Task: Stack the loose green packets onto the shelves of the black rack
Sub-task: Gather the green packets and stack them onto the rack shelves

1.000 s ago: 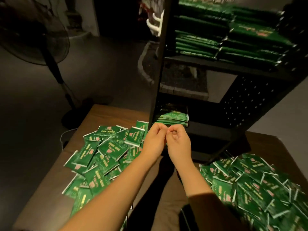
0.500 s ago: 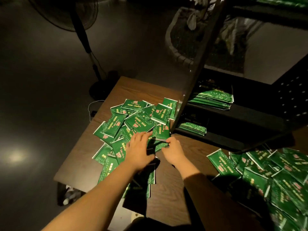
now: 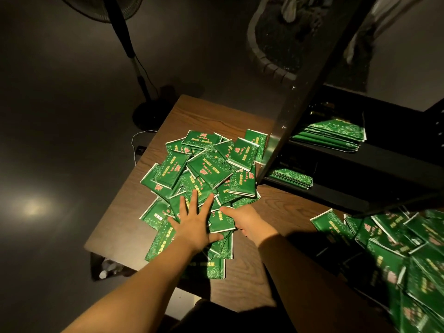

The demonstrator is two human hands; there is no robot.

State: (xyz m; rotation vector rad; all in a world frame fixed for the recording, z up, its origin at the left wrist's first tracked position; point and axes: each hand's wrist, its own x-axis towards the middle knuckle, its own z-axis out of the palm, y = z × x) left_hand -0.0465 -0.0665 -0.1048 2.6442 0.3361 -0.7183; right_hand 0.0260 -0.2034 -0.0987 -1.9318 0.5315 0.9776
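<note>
Now my left hand (image 3: 194,224) lies flat with fingers spread straight, pressing down on the near part of the loose heap of flat green foil packets with red and gold print (image 3: 206,169), which covers the brown wood-grain surface (image 3: 245,280) just left of the black metal rack (image 3: 310,75). My right hand (image 3: 247,221) sits at the heap's near right edge, thumb lying along one packet and fingers tucked under its edge; its grip seems closed on that packet, though the fingers themselves are hidden from me. Both forearms reach in from the near side.

Right of the rack's slanted front post, a neat stack of the same packets (image 3: 332,135) rests on a black shelf, and a smaller stack (image 3: 290,177) lies on the shelf below it. A second loose pile of green packets (image 3: 403,255) spreads over the surface on the rack's near right side (blurred toward the edge of view).

Left of the rack, beyond the surface's far edge, a standing fan on a black pole and round base (image 3: 134,63) stands on the dark floor, with a thin white cable (image 3: 133,145) trailing close to the surface.
</note>
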